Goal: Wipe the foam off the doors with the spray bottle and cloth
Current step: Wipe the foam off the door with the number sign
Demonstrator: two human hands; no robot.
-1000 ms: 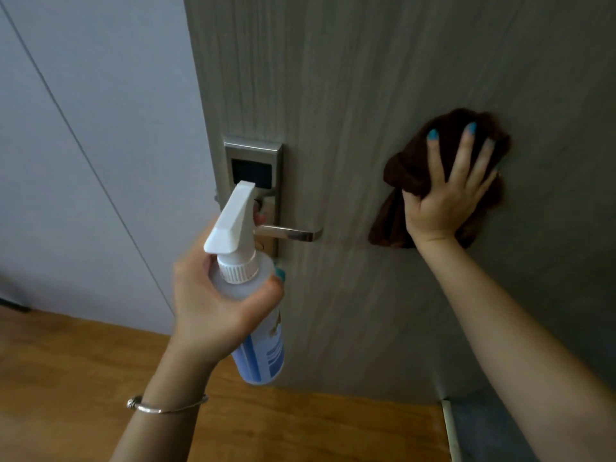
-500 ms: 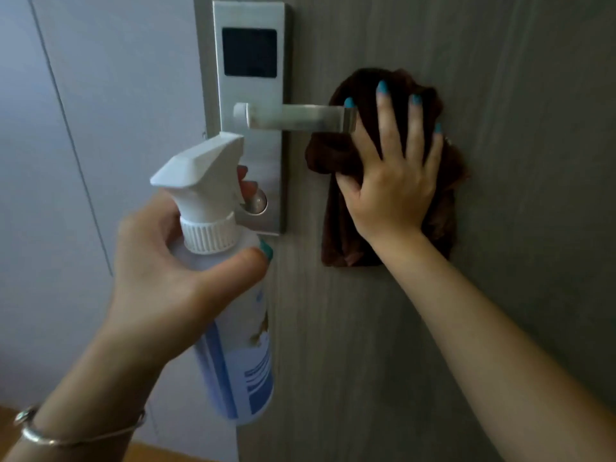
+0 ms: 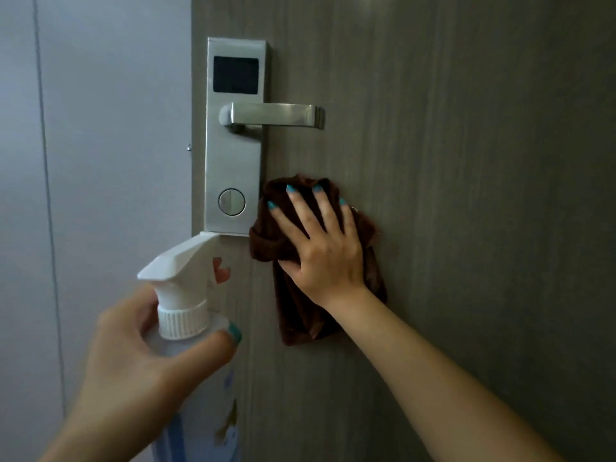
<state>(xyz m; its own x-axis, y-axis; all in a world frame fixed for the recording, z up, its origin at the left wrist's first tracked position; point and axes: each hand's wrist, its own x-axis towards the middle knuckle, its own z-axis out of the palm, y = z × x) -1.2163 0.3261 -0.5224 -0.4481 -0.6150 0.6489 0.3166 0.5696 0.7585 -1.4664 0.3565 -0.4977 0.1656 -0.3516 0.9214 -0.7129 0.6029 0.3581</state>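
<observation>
A grey wood-grain door fills the right of the view. My right hand presses a dark brown cloth flat against the door, just right of the lock plate's lower end, fingers spread. My left hand grips a clear spray bottle by its neck, with its white trigger head pointing up and right toward the lock plate. I see no foam on the door.
A brushed-metal lock plate with a dark card-reader window, a lever handle and a round thumb-turn sits at the door's left edge. A pale grey wall panel lies to the left.
My right hand slid the cloth from beside the lever handle down to below it, beside the lock plate's lower end. The view shifted so the lock sits lower in frame.
</observation>
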